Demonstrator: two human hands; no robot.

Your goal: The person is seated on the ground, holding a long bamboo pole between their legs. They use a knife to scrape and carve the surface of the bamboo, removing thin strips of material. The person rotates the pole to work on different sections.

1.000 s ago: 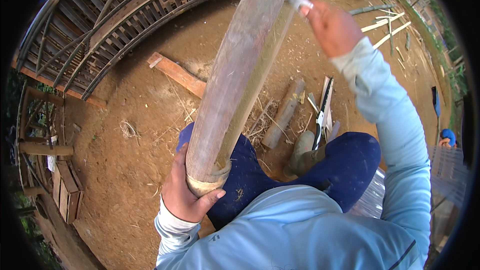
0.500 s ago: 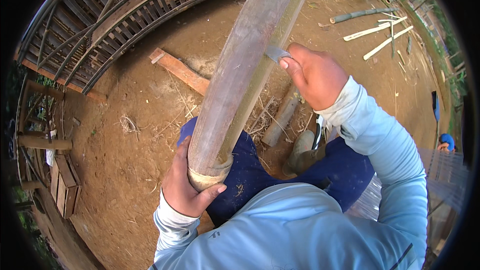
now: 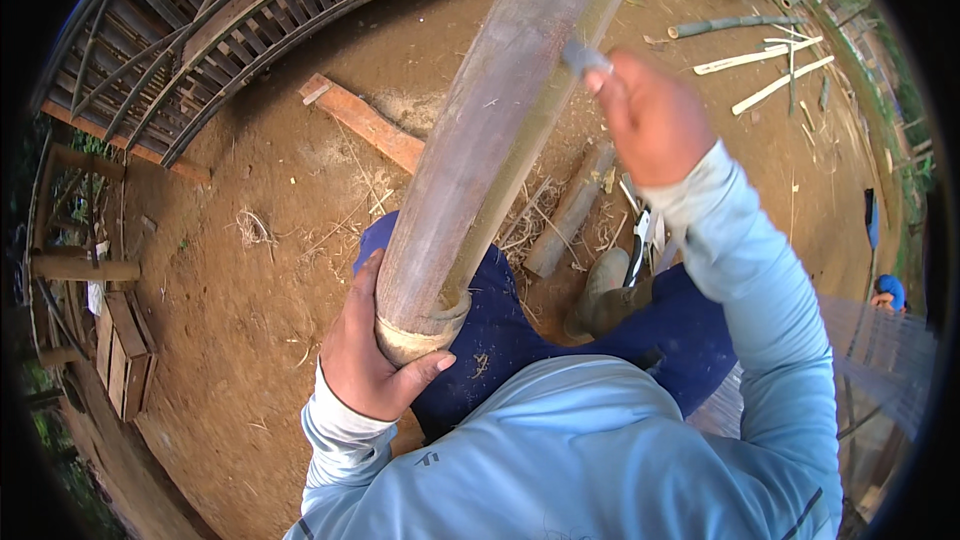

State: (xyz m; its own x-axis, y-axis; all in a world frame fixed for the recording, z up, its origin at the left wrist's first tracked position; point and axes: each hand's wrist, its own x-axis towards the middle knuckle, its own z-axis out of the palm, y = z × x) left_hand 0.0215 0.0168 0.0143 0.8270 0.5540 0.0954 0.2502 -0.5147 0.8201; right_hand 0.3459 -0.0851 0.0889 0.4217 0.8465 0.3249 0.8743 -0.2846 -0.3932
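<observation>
A thick bamboo pole (image 3: 483, 130) slants up and away from my lap, running out of view at the top. Its near end has a pale cut ring and rests in my left hand (image 3: 370, 360), whose fingers and thumb wrap round it. My right hand (image 3: 655, 115), slightly blurred, grips a small flat metal blade (image 3: 583, 58). The blade lies at the pole's right side, by the greenish scraped strip that runs along it. Most of the blade's rear end is hidden in my fist.
A wooden plank (image 3: 365, 125) lies on the dirt beyond the pole. Beside my boot (image 3: 600, 290) are a short bamboo piece (image 3: 570, 210) and shavings. A slatted bamboo structure (image 3: 250, 50) stands far left, a wooden crate (image 3: 125, 355) at left. Split strips (image 3: 780, 85) lie far right.
My right hand has moved away from me, up along the pole, with the blade. The left hand keeps its hold on the pole's near end.
</observation>
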